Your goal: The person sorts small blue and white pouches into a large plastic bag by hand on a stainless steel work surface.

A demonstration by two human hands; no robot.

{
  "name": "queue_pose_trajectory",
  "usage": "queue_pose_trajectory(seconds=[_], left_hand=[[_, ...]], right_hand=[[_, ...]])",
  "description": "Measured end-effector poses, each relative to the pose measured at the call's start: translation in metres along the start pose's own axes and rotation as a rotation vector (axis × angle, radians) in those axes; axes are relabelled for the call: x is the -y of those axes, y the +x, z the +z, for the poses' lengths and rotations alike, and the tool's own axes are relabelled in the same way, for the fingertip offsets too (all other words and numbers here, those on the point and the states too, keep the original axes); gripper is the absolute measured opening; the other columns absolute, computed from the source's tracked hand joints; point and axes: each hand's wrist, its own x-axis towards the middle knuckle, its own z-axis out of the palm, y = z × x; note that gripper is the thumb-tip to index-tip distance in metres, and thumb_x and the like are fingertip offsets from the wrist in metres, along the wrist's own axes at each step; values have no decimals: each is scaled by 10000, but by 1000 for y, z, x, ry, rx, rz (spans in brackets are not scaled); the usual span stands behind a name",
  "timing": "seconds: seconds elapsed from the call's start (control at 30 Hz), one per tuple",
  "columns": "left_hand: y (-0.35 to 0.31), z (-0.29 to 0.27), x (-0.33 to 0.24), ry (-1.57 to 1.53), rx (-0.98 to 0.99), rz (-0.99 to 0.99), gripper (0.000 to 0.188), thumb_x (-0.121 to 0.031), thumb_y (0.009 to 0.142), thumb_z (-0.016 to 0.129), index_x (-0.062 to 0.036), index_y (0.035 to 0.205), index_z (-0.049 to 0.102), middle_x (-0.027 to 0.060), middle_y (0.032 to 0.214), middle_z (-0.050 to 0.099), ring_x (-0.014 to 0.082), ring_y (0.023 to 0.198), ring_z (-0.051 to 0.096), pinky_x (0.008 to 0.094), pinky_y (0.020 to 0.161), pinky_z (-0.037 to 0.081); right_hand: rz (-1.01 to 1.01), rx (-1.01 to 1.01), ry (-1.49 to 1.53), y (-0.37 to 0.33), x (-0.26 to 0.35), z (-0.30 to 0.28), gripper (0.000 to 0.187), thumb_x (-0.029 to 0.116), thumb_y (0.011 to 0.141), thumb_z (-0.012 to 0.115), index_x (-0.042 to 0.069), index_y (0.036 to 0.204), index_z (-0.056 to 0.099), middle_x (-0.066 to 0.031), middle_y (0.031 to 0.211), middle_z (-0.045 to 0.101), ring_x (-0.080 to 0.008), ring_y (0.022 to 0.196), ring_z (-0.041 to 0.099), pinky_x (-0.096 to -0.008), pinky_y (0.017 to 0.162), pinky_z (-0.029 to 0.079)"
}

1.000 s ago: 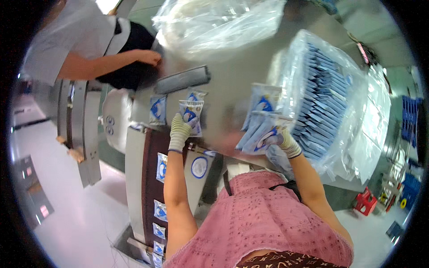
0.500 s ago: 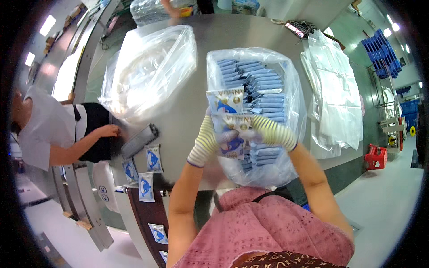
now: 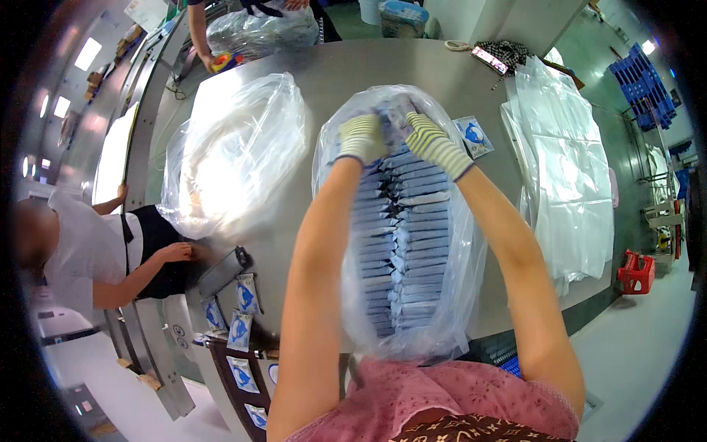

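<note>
Left hand: the striped-gloved left hand (image 3: 362, 138) is working at the bag's far end; blur is hiding its fingers, so opening and grip cannot be told.
Right hand: the right hand (image 3: 436, 144) is angling in just beside it; its hold is likewise unclear.
Open plastic bag (image 3: 473, 276): holding two rows of blue packets (image 3: 423, 243).
Change: both hands are now occupying the far end, no longer mid-bag.
Implication: handling is apparently centring there, leaving nearer rows exposed.
</note>
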Motion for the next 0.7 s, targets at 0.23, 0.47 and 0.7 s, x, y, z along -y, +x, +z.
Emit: queue_pose_trajectory(seconds=[0.23, 0.47, 0.7], left_hand=[[41, 40, -22, -149, -53, 331, 514, -431, 776, 549, -71, 1142, 547, 196, 1193, 510, 308, 1096, 502, 399, 917, 394], [54, 130, -11, -1153, -600, 161, 423, -353, 859, 465, -21, 1102, 565, 116, 1052, 572, 221, 1014, 504, 310, 902, 370], [15, 107, -3, -1233, -448, -31, 478, -311, 866, 494, -18, 1237, 422, 173, 1153, 519, 267, 1075, 481, 330, 931, 355]], right_hand=[[-211, -360, 1042, -38, -118, -69, 438, 359, 877, 478, 39, 1173, 518, -110, 1107, 572, -216, 1014, 525, -304, 890, 392], [252, -264, 1155, -20, -197, 58, 475, 377, 892, 430, 33, 1218, 457, -109, 1171, 524, -222, 1083, 483, -322, 937, 361], [-3, -344, 1088, -34, -177, 1, 512, 395, 906, 383, 28, 1263, 396, -108, 1234, 475, -229, 1153, 441, -340, 984, 330]])
